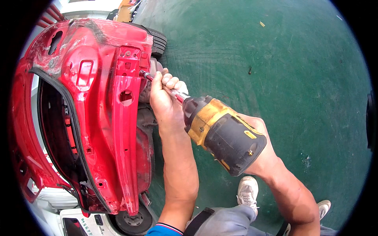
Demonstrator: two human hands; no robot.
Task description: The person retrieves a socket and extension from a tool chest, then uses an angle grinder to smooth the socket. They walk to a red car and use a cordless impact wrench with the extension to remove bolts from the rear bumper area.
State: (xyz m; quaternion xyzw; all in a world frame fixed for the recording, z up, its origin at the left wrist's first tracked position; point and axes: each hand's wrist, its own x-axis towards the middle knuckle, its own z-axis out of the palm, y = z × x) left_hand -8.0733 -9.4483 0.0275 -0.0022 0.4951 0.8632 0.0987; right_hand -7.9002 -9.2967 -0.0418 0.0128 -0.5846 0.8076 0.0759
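A black and yellow cordless impact wrench point(222, 131) is in my right hand point(263, 157); its body hides the handle and most of my fingers. From its nose runs a shiny socket extension point(179, 95), tilted up toward the red car body. My left hand point(164, 94) is closed around this extension, fingers wrapped over it. The extension's socket end point(144, 73) meets the edge of the red rear bumper beam point(125, 118), just below its upper mounting plate point(128, 61). Whether it sits on a bolt is too small to tell.
The red car body point(88, 70) fills the left side, with a black-sealed trunk opening point(53, 114). A tire point(158, 43) stands at its far end. A white vehicle with a wheel point(134, 223) is at the lower left. My shoe point(248, 192) is on the green floor point(307, 78).
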